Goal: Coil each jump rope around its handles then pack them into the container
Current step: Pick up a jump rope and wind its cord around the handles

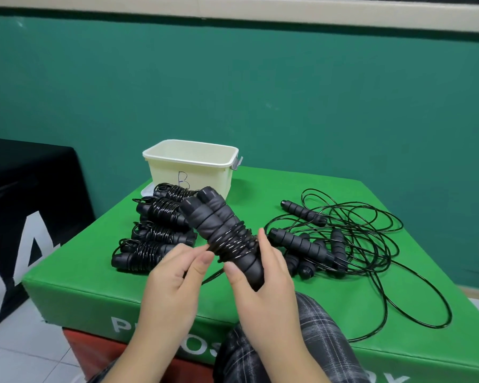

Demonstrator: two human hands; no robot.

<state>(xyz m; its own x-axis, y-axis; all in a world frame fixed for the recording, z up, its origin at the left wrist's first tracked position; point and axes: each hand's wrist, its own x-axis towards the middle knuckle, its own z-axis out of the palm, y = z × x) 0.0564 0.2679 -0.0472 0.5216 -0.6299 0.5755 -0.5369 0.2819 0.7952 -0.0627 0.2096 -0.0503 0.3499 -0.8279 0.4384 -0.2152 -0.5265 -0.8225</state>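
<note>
Winding the cord onto the paired handles (221,230) is about half done by the look of it, and the turns could slacken and spring off: the cord looks stiff and glossy, and only the left hand (174,272), pinching it between thumb and fingers just beside the coil, keeps it taut. A loose tail of cord drops from the pair toward the near edge of the bench (100,288); if it snags on that edge or on a knee, a pull could drag the turns toward the handle ends. The 2 handles might also slide apart, since the right hand (260,275) grips only their lower end, thumb on the foam and fingers curled behind.

The pair is held tilted above the near middle of the bench, upper ends leaning toward the container (190,168) at the far left corner, lower ends inside the right hand. Finished coiled ropes (155,230) lie stacked along the left side, in front of the container. The tangled uncoiled ropes (340,239) spread over the right side, 1 loop hanging past the near edge.
</note>
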